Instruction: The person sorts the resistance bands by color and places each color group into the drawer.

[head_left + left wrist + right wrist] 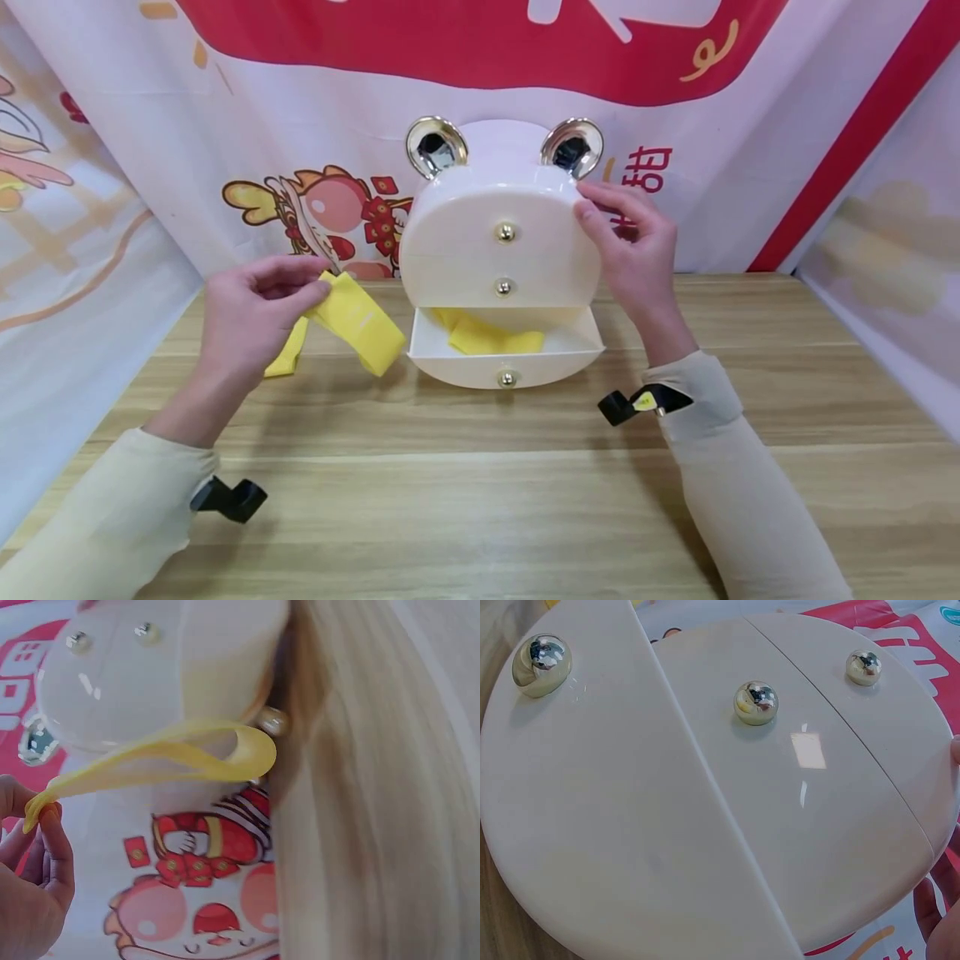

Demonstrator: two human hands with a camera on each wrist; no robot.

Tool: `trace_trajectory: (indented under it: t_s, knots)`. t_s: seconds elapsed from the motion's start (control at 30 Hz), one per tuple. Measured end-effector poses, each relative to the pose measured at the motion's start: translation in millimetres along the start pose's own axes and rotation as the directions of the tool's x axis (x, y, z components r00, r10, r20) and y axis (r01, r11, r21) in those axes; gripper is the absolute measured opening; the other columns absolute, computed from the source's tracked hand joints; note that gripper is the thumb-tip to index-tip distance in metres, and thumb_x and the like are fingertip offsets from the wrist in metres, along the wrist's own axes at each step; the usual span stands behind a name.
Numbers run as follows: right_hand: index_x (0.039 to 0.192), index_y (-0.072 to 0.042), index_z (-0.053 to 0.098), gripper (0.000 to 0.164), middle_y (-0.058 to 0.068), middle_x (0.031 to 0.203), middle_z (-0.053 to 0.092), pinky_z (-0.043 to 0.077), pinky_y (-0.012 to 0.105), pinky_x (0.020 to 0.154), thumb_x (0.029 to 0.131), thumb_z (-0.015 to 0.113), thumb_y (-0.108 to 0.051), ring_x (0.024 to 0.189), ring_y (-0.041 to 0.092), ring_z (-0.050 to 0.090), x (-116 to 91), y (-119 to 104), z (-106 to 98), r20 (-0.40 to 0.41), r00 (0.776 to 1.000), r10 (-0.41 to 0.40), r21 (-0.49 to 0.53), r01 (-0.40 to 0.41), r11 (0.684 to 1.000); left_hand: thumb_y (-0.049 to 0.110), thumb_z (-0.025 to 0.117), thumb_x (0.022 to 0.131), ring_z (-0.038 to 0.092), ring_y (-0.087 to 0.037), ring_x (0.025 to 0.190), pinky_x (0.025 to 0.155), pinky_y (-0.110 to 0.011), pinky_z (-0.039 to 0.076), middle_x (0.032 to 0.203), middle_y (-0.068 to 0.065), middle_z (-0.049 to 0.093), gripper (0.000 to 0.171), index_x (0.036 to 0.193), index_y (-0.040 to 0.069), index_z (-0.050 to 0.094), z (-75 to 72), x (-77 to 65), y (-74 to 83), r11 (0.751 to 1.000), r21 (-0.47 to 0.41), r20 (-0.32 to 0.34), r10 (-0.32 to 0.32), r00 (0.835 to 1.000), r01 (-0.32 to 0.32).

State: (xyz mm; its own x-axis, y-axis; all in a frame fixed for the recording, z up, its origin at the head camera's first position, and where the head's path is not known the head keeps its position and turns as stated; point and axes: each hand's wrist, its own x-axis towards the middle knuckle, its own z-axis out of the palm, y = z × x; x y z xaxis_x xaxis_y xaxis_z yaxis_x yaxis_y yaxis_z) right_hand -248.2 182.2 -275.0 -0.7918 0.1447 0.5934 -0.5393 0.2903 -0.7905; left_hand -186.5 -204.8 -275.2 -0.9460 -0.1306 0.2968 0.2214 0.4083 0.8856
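Note:
My left hand (pixel 251 321) pinches one end of a flat yellow loop band (pixel 363 321), like a resistance band, between thumb and fingers. The loop hangs left of a white drawer box (pixel 457 250) and shows open side-on in the left wrist view. Thumb and fingers of my right hand (pixel 633 242) hold the box's upper right edge, below a gold-rimmed ear. The box's bottom drawer (pixel 465 371) is pulled out, with a folded yellow band (pixel 495 337) inside. The two drawers above it are closed, each with a shiny round knob (pixel 756 703).
Another yellow piece (pixel 285 354) lies on the wooden table (pixel 480 500) behind my left hand. A printed red and white cloth (pixel 322 108) hangs behind the box, with more cloth along both sides.

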Motion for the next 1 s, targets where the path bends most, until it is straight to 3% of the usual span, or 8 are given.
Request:
trace_trajectory:
  t_s: [0.13,0.3,0.43,0.53,0.63,0.83,1.0]
  knots:
    - [0.130,-0.023,0.078,0.032,-0.003,0.137,0.071,0.058,0.021,0.086,0.101,0.073,-0.036,0.119,0.014,0.065,0,0,0,-0.001,1.000,-0.004,0.001,0.004,1.000,0.010,0.082,0.093,0.070,-0.006,0.085,0.076,-0.010,0.060,0.094,0.012,0.077,0.023,0.116,0.008,0.081,-1.2,-5.6,17.3,0.985,-0.171,-0.001,-0.006,1.000,0.006]
    - [0.130,-0.024,0.077,0.033,-0.004,0.137,0.070,0.058,0.021,0.086,0.101,0.073,-0.037,0.119,0.014,0.065,0,0,0,0.001,1.000,-0.008,-0.002,0.008,1.000,0.002,0.085,0.088,0.071,-0.011,0.086,0.078,-0.015,0.063,0.096,0.002,0.079,0.021,0.108,0.006,0.083,1.1,-10.2,35.1,0.908,-0.419,-0.007,-0.020,1.000,0.015]
    - [0.130,-0.024,0.078,0.033,-0.004,0.137,0.071,0.058,0.022,0.087,0.100,0.073,-0.038,0.119,0.014,0.065,0,0,1,0.002,1.000,-0.015,-0.003,0.015,1.000,0.001,0.086,0.086,0.073,-0.014,0.089,0.080,-0.020,0.064,0.102,-0.003,0.080,0.022,0.108,0.003,0.083,5.5,-13.8,45.8,0.858,-0.514,-0.002,-0.032,0.999,0.026]
    - [0.130,-0.024,0.078,0.033,-0.004,0.137,0.071,0.059,0.021,0.087,0.100,0.073,-0.038,0.119,0.014,0.065,0,0,1,0.002,1.000,-0.015,-0.002,0.015,1.000,0.000,0.086,0.086,0.074,-0.016,0.089,0.082,-0.022,0.065,0.104,-0.005,0.080,0.022,0.108,0.002,0.082,12.7,-17.5,52.7,0.843,-0.537,0.002,-0.023,1.000,0.020]
    - [0.130,-0.024,0.078,0.033,-0.004,0.137,0.070,0.059,0.021,0.088,0.100,0.073,-0.039,0.119,0.014,0.065,0,1,1,0.002,1.000,-0.011,-0.001,0.011,1.000,0.000,0.084,0.088,0.073,-0.017,0.091,0.083,-0.022,0.065,0.105,-0.006,0.079,0.022,0.110,0.001,0.081,23.7,-21.1,60.9,0.842,-0.539,0.009,-0.010,1.000,0.013]
    - [0.129,-0.024,0.078,0.033,-0.004,0.137,0.071,0.059,0.021,0.087,0.100,0.073,-0.038,0.120,0.014,0.064,0,0,-1,-0.001,1.000,-0.010,0.000,0.010,1.000,0.003,0.082,0.091,0.072,-0.019,0.094,0.084,-0.022,0.065,0.106,-0.004,0.079,0.023,0.114,0.002,0.080,50.2,-26.4,80.4,0.878,-0.478,0.030,0.010,0.999,0.005]
    - [0.129,-0.023,0.078,0.033,-0.004,0.137,0.071,0.059,0.022,0.087,0.100,0.073,-0.038,0.119,0.014,0.065,-1,0,-1,0.003,1.000,-0.011,0.006,0.011,1.000,0.001,0.079,0.093,0.073,-0.017,0.094,0.085,-0.022,0.065,0.104,-0.001,0.079,0.022,0.115,0.000,0.077,73.1,-29.2,91.5,0.890,-0.454,0.025,0.044,0.999,-0.028]
